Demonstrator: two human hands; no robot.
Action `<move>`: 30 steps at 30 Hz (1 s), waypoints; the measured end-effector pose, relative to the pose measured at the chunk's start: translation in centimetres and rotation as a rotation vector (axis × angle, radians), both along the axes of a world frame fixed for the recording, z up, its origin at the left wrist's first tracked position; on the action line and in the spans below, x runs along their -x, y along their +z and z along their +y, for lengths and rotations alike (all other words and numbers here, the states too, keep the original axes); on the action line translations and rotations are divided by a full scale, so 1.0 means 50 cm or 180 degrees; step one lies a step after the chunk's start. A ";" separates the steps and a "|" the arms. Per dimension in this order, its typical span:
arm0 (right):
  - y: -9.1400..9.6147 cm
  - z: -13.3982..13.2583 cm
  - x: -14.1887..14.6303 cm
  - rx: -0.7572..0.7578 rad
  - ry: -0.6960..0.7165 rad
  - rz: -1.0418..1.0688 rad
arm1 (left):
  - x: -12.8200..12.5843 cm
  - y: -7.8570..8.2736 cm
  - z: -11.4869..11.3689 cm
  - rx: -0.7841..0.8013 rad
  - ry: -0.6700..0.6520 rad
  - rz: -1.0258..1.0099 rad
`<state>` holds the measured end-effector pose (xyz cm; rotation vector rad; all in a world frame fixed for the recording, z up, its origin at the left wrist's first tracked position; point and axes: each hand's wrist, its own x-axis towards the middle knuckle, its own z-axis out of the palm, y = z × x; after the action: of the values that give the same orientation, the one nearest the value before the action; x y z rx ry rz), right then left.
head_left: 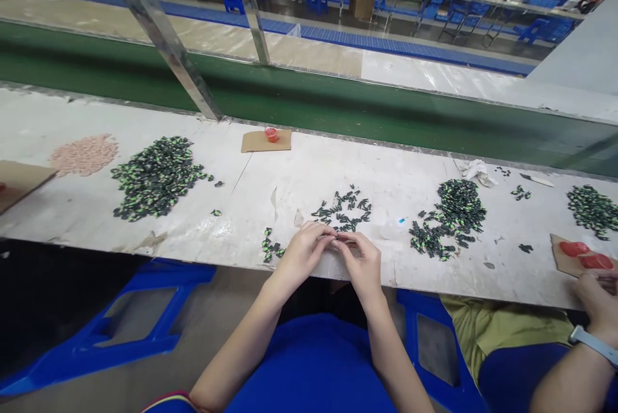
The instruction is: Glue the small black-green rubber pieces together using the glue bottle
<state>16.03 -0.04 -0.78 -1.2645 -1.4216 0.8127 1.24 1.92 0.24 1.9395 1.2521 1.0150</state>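
My left hand (308,249) and my right hand (358,256) meet at the fingertips over the front part of the white table (270,175). Both are closed in a pinch on one small dark piece, mostly covered by the fingers. Just beyond them lies a loose scatter of small dark pieces (344,208). Beside my left hand is a little group of black-and-green pieces (271,246). Farther right, a larger heap of black-and-green pieces (458,207) spreads toward the table's front edge.
At the left lie a big black-and-green heap (157,178) and a pink pile (84,154). A red cup (271,134) sits on cardboard at the back. A knife (537,179) lies at the back right. A co-worker's hand (599,297) is at the right edge, near red items on cardboard.
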 end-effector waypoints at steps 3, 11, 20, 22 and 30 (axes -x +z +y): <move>-0.010 0.000 0.002 0.0186 -0.0056 0.0212 | 0.012 -0.016 -0.020 -0.0085 0.0194 0.0066; -0.013 -0.017 0.019 0.0778 -0.0208 0.0567 | 0.023 -0.055 -0.054 -0.0445 0.0759 0.0626; -0.011 -0.024 0.034 0.0934 -0.0320 0.1145 | 0.007 -0.017 -0.054 0.0063 0.0615 -0.0085; -0.009 -0.025 0.034 0.0965 -0.0296 0.1278 | 0.004 -0.011 -0.057 0.0236 0.0622 -0.0278; -0.006 -0.027 0.033 0.0528 -0.0577 0.1361 | -0.015 0.006 -0.058 0.0847 0.0757 -0.1116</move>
<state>14.38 -1.40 -1.05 -1.2318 -0.9007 1.0198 2.01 -0.97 0.52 1.3664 1.3527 1.1784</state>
